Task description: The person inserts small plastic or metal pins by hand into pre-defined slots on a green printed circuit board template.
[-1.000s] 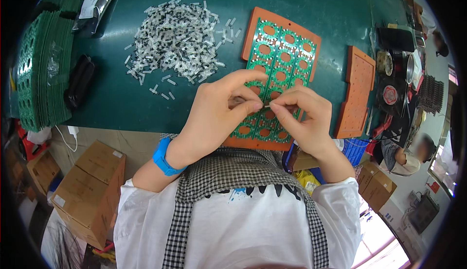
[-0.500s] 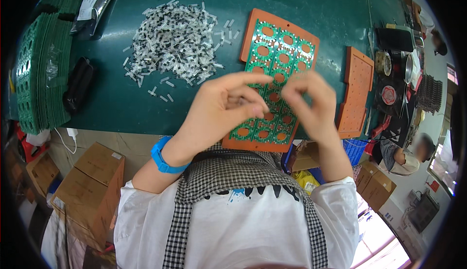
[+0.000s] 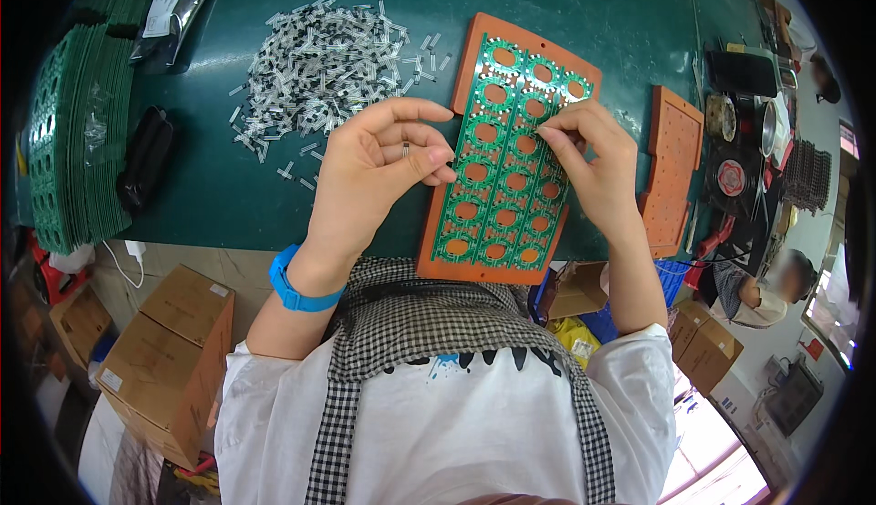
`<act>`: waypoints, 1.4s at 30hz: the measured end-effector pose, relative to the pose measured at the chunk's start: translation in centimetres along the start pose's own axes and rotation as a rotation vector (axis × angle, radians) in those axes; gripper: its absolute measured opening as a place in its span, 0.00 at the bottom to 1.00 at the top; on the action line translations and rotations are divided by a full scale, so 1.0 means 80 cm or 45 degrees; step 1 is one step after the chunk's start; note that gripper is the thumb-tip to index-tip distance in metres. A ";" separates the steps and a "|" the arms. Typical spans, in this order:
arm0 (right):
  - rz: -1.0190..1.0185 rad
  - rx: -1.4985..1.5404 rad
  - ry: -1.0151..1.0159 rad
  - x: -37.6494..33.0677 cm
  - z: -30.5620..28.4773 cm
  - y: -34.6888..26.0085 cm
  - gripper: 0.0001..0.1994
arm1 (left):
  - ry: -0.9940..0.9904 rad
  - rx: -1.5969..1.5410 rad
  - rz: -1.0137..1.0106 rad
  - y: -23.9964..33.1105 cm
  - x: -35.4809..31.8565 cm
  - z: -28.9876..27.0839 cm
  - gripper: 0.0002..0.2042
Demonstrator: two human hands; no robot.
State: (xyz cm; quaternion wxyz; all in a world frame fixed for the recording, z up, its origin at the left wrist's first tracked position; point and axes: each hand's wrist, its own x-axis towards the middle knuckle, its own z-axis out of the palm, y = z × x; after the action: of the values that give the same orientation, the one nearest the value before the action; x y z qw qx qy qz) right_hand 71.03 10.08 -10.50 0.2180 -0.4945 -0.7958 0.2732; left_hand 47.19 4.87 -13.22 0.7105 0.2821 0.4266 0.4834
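Note:
A green panel of ring-shaped circuit boards [image 3: 503,166] lies in an orange-brown tray [image 3: 447,266] in front of me. My right hand [image 3: 589,149] is over its right side, thumb and forefinger pinched at a ring in the upper half; whatever is between the tips is too small to make out. Left of the panel hovers my left hand [image 3: 388,158], its fingers curled toward the thumb around a small pale part [image 3: 406,149]. Beyond that hand spreads a heap of small parts with clear tubular sleeves [image 3: 319,72].
Stacked green circuit panels [image 3: 78,140], a black pouch [image 3: 146,158] and a silvery bag [image 3: 178,12] occupy the left. A second orange-brown tray [image 3: 671,172] lies at the right, before assorted tools and tins [image 3: 721,120]. Cardboard boxes [image 3: 164,350] stand below the table's edge.
My left hand has drawn back leftward off the panel toward the heap. My right hand has risen slightly, its thumb and forefinger now pinched at a ring. The tray looks nearly unmoved.

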 end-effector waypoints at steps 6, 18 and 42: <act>-0.008 -0.060 0.002 -0.002 0.000 0.001 0.04 | -0.018 0.028 0.021 -0.002 -0.003 0.001 0.13; -0.035 0.069 0.001 0.000 0.003 0.001 0.08 | 0.000 0.032 0.066 -0.005 -0.003 0.004 0.17; -0.067 0.017 0.020 0.000 0.010 0.007 0.07 | -0.010 0.075 0.016 -0.004 -0.003 0.006 0.13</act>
State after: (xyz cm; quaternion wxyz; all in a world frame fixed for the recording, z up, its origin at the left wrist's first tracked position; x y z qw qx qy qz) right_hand 70.94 10.14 -11.48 0.2347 -0.4742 -0.8049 0.2686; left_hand 47.71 4.49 -13.20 0.7007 0.3074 0.4359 0.4738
